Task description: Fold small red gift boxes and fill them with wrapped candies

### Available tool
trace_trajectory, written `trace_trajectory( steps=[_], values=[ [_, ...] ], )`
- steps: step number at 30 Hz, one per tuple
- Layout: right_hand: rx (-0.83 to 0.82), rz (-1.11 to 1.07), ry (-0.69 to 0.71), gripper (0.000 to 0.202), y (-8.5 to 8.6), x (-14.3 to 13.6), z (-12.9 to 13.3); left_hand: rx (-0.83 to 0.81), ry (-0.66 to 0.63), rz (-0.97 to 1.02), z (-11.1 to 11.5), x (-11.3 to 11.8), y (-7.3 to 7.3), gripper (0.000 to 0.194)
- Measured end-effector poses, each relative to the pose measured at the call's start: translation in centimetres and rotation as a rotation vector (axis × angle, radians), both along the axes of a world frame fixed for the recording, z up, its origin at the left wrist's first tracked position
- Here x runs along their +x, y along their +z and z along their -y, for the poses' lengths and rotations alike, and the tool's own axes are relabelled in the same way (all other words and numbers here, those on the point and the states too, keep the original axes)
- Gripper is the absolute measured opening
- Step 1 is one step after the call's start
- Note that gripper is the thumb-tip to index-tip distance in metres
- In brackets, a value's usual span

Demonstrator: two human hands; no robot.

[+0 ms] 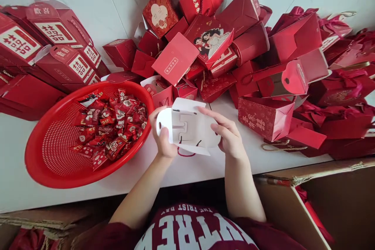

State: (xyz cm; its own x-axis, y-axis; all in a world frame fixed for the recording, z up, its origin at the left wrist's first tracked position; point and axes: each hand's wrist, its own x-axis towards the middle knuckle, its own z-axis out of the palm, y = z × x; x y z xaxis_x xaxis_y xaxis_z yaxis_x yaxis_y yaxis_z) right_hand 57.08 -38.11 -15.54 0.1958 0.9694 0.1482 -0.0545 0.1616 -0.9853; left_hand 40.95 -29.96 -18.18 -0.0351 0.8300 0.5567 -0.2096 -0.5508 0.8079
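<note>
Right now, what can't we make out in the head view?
- White-lined box, outer print: head view, faces turned away.
- Basket floor under the sweets: head view, covered by them.
- Fine print on sweet wrappers: head view, too small.
- Right carton, full extent: head view, cut by frame edges.

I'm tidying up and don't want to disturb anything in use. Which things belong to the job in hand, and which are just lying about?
In hand or likely in use:
open box, held by left hand and right hand
wrapped sweets in the red basket, beside the left hand

Apparently lying about:
heaped red boxes
cardboard carton, lower right
</note>
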Motion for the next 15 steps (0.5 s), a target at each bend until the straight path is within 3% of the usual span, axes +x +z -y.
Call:
trace_trajectory(
  steps=[2,4,7,9,12,15],
  values=[
    [-0.12,-0.107,-0.04,0.043,-1.8,0.1,-0.9,-0.115,-0.062,-0.026,-0.9,-0.2,-1.8,0.044],
    [-0.219,-0.226,-0.096,0.043,-3.6,0.4,-1.8,-0.175,-0.205,-0.137,-1.9,-0.9,-3.3,0.053],
    [-0.302,-0.382,-0.173,0.04,-5.9,1.3,-2.8,-0.117,-0.592,-0.332,-2.9,-2.5,-4.3,0.096],
    [-0.307,-0.442,-0.184,0.036,-6.8,1.8,-3.0,-0.103,-0.735,-0.396,-2.9,-3.5,-4.6,0.111],
    [-0.279,-0.466,-0.131,0.033,-7.3,1.9,-2.9,-0.167,-0.62,-0.387,-2.7,-3.6,-4.8,0.096],
    [-0.21,-0.395,-0.109,0.033,-6.7,1.0,-2.7,-0.326,-0.45,-0.238,-3.0,-2.0,-4.6,0.084]
  ],
)
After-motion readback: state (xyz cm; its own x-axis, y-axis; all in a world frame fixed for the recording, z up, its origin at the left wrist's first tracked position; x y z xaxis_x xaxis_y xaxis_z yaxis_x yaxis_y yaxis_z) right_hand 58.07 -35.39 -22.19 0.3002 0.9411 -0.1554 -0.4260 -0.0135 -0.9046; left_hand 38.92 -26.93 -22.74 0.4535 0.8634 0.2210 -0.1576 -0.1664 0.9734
